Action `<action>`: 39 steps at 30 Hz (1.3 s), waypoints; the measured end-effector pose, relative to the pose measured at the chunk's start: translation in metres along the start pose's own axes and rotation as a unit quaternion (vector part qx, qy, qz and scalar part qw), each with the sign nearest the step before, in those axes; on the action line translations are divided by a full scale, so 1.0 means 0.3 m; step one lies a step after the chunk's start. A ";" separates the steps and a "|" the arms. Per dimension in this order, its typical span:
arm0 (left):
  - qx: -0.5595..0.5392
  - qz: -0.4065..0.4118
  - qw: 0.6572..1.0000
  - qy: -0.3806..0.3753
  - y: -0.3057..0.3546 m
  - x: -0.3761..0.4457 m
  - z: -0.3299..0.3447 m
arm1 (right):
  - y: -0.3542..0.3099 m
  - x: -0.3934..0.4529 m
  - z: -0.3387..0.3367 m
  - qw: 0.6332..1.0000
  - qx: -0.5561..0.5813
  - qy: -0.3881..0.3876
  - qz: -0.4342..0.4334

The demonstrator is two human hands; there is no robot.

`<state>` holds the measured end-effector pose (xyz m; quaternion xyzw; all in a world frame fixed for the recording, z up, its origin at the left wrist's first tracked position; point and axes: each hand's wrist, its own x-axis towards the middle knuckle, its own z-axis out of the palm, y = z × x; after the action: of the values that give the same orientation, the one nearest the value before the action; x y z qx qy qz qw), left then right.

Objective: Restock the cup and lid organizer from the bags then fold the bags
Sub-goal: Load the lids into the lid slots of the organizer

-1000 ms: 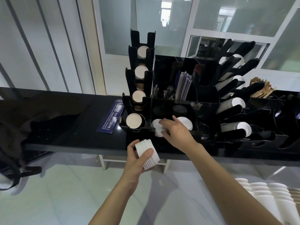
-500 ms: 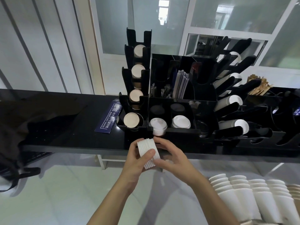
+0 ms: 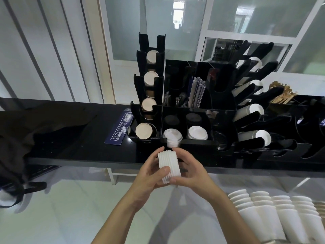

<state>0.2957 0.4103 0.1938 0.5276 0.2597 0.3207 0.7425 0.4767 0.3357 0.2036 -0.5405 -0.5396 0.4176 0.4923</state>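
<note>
Far left there's a dark bag [image 3: 35, 131] slumped on the black bench [image 3: 88, 155], part of it hanging off the front edge. Next to it a blue copy-paper pack [image 3: 118, 129] lies flat, just beside the organizer.

Then the black cup and lid organizer [image 3: 223, 120] itself. Its left column is a stepped rack with tan-bottomed cups [image 3: 144, 131] lying on their sides, one per tier. Right of that are the lid wells — a white lid stack [image 3: 172, 137] sits in the front-left well, poking up above the rim, and another white lid pile [image 3: 197, 132] fills the well beside it. The two wells behind look dark; can't tell what's in them. Above those is a bin with sachets and sticks.

Just in front of the bench edge, the person holds a short sleeve of white lids [image 3: 169, 167] on its side between both hands. The left hand [image 3: 149, 175] has its fingers curled over the top and the thumb pressed on the near edge, so it's clamped on the sleeve. The right hand [image 3: 190, 170] cups the other end, fingers wrapped round the lids too.

Further right, the angled slots hold white cups [image 3: 253, 111] lying on their sides, with wooden stirrers [image 3: 281, 93] behind. Bottom right — rows of stacked white paper cups [image 3: 263, 212] lying down below the bench.
</note>
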 end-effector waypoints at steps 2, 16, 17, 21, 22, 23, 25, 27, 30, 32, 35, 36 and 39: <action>0.002 -0.001 1.000 -0.004 0.005 -0.001 0.005 | 0.003 -0.002 -0.001 1.000 0.002 0.006 0.000; -0.032 0.019 0.999 0.010 0.011 0.000 0.015 | 0.009 0.029 -0.029 0.998 0.053 0.036 -0.018; -0.040 0.020 0.999 0.025 0.010 0.002 0.014 | 0.005 0.042 -0.039 0.997 0.056 0.050 -0.017; -0.060 0.018 0.995 0.074 0.006 0.008 0.004 | -0.026 0.128 -0.103 0.990 -0.035 0.133 -0.035; -0.065 0.017 0.994 0.083 0.006 0.008 0.001 | -0.034 0.156 -0.120 0.985 -0.083 0.144 -0.036; -0.071 0.016 0.993 0.092 0.005 0.010 -0.002 | -0.042 0.186 -0.135 0.978 -0.136 0.152 -0.033; -0.079 0.012 0.991 0.105 0.004 0.010 -0.004 | -0.057 0.249 -0.158 0.956 -0.240 0.167 -0.035; -0.085 0.012 0.990 0.110 0.003 0.013 -0.003 | -0.071 0.311 -0.174 0.931 -0.323 0.163 -0.043; -0.085 0.013 0.990 0.114 0.003 0.014 -0.003 | -0.076 0.394 -0.186 0.895 -0.432 0.106 -0.035; -0.084 0.013 0.990 0.113 0.004 0.015 -0.004 | -0.060 0.440 -0.189 0.861 -0.501 0.067 -0.052; -0.087 0.014 0.990 0.112 0.006 0.015 -0.003 | -0.040 0.483 -0.190 0.812 -0.576 0.061 -0.073; -0.088 0.013 0.990 0.110 0.005 0.015 -0.003 | -0.036 0.490 -0.196 0.793 -0.600 0.066 -0.078; -0.086 0.008 0.991 0.104 -0.004 0.018 0.000 | -0.017 0.499 -0.217 0.752 -0.650 0.069 -0.083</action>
<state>0.2995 0.4141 0.1925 0.4277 0.3022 0.4010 0.7517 0.5502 0.4788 0.2314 -0.7105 -0.6882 -0.1153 0.0908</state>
